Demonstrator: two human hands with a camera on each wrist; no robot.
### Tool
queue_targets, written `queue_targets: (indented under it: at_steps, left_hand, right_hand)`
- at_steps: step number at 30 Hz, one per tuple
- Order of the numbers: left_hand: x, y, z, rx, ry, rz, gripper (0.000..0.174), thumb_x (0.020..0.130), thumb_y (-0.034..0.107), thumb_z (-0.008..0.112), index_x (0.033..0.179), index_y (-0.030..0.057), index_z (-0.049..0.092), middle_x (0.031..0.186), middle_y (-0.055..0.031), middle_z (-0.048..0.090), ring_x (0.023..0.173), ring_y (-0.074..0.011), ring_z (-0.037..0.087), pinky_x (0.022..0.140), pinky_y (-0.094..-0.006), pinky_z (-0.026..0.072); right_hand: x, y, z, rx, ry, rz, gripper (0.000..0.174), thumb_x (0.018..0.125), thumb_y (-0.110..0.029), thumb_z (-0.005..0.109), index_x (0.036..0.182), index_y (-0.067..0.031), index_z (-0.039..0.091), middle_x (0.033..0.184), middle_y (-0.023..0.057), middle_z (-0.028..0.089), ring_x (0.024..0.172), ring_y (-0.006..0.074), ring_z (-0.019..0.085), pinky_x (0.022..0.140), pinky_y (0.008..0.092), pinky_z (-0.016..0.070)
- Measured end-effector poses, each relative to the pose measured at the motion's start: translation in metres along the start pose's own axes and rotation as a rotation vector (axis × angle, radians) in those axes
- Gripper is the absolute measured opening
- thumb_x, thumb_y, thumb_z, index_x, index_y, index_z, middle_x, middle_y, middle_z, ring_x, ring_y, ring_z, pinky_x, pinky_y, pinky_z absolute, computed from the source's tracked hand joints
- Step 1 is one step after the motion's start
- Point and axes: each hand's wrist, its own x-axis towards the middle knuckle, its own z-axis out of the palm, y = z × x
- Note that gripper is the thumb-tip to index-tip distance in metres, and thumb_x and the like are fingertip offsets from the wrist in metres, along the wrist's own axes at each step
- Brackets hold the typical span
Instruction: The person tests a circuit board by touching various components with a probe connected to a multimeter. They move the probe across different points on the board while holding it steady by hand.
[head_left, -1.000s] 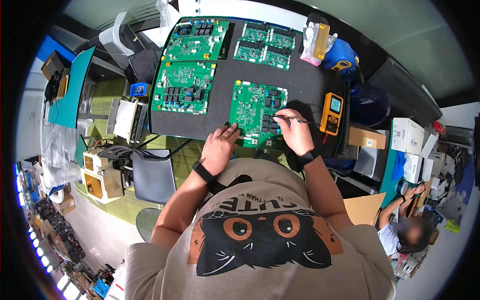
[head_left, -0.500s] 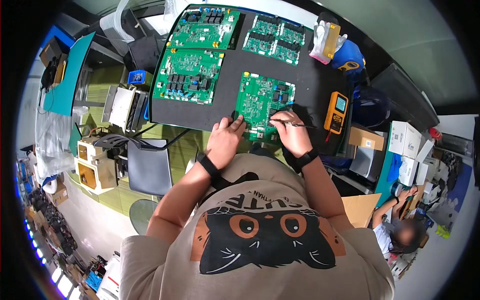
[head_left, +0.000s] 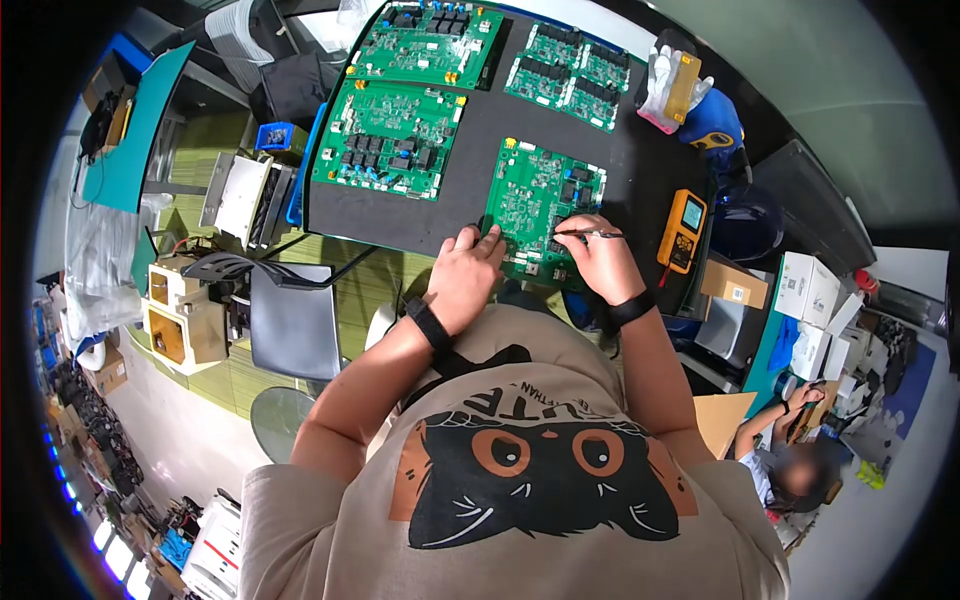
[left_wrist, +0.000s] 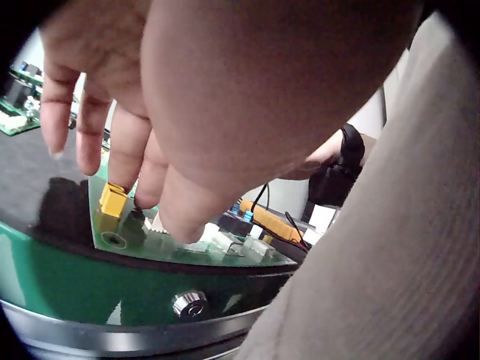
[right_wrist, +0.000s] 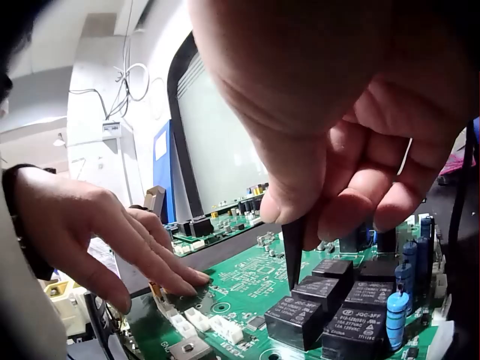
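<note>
A green circuit board lies at the near side of the dark table mat. My right hand pinches black tweezers between thumb and fingers. In the right wrist view their tip points down at a group of black relays, beside blue cylindrical components. My left hand rests its extended fingers on the board's near left edge. Close to those fingers the left wrist view shows a yellow connector at the board's corner.
Two large green boards lie at the left of the mat, with several smaller boards at the back. An orange multimeter is at right, behind it gloves and a blue device. Another person is at far right.
The head view has shifted, so the table appears farther up and right. My right hand still pinches the tweezers over the relays, their angle slightly changed. The left hand stays at the board's edge.
</note>
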Motion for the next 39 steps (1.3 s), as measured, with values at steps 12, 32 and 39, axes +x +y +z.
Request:
queue_targets:
  at_steps: [12, 32, 39]
  left_hand:
    - [0.003, 0.003, 0.000, 0.036, -0.013, 0.017, 0.050, 0.082, 0.024, 0.073, 0.126, 0.0033, 0.062, 0.138, -0.0104, 0.060, 0.118, -0.0259, 0.052, 0.094, -0.0385, 0.0454]
    - [0.002, 0.029, 0.009, 0.057, -0.003, -0.194, 0.056, 0.079, 0.023, 0.076, 0.130, 0.0046, 0.061, 0.142, -0.0099, 0.057, 0.118, -0.0256, 0.052, 0.094, -0.0386, 0.0456]
    - [0.008, 0.044, 0.013, 0.076, 0.008, -0.285, 0.056, 0.080, 0.023, 0.076, 0.131, 0.0056, 0.059, 0.143, -0.0102, 0.056, 0.120, -0.0260, 0.052, 0.096, -0.0402, 0.0445]
  right_hand:
    - [-0.002, 0.002, 0.003, 0.049, -0.008, 0.028, 0.010, 0.088, -0.010, 0.070, 0.095, -0.0030, 0.069, 0.095, 0.0129, 0.071, 0.093, 0.0331, 0.066, 0.083, 0.0406, 0.0528]
    - [0.000, 0.012, 0.007, 0.014, 0.030, -0.106, 0.008, 0.088, -0.008, 0.070, 0.092, -0.0017, 0.070, 0.093, 0.0150, 0.071, 0.089, 0.0336, 0.068, 0.081, 0.0399, 0.0541]
    - [0.000, 0.010, 0.007, -0.035, 0.005, -0.268, 0.004, 0.088, -0.006, 0.067, 0.088, -0.0027, 0.067, 0.093, 0.0117, 0.068, 0.091, 0.0326, 0.064, 0.083, 0.0428, 0.0513]
